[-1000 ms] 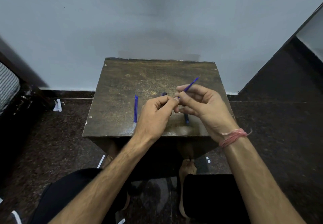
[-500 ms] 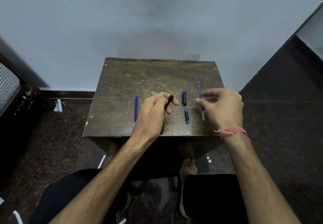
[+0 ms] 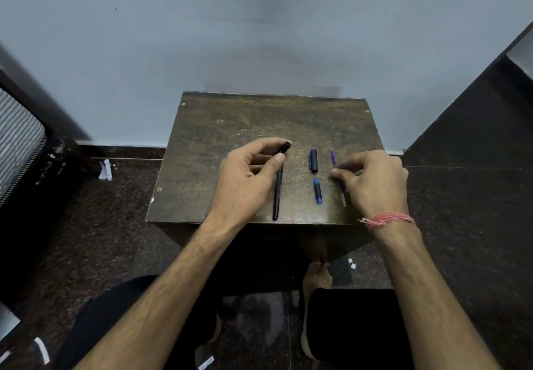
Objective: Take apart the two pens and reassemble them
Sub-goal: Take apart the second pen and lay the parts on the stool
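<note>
Worn dark wooden table (image 3: 230, 127) set against a pale blue-grey wall (image 3: 259, 23); dark speckled stone floor (image 3: 467, 211) with paper scraps (image 3: 105, 170); striped fabric (image 3: 17, 138) at left edge; pink thread wristband (image 3: 388, 219).

Pale blue-grey wall (image 3: 259, 23) fills the upper frame, evenly lit. Dark speckled stone floor (image 3: 461, 225) below, paper scraps (image 3: 105, 170) at left. Worn, scratched brown surface (image 3: 259, 121) at centre, against the wall. Striped fabric (image 3: 17, 138) at left edge.

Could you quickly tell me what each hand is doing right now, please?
Left hand: pinches the black pen barrel.
Right hand: fingertips on the refill; grip unclear.
</note>
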